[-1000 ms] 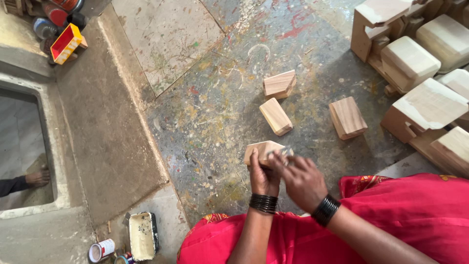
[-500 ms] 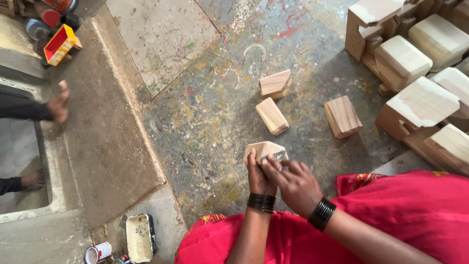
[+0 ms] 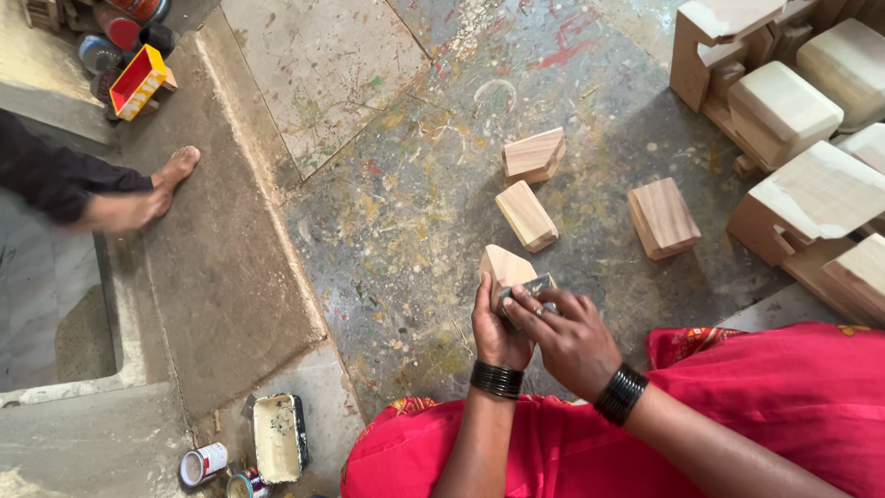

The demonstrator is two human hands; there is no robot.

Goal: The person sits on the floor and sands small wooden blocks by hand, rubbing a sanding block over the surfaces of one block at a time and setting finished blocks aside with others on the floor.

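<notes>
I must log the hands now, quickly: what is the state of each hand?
Left hand: closed around the wooden block.
Right hand: fingers pressing a small grey piece against the same block; what the piece is cannot be told.

Just beyond your hands, three loose wooden blocks (image 3: 526, 215) sit on the paint-spattered floor (image 3: 396, 184), with narrow lanes of bare floor between them. To your right, stacked wooden houses (image 3: 784, 111) wall off that side. The far middle floor lies open. On your left, another person's bare foot (image 3: 138, 198) rests on the floor. Near left, a tray (image 3: 277, 438) and small tins (image 3: 203, 463) crowd the step.
</notes>
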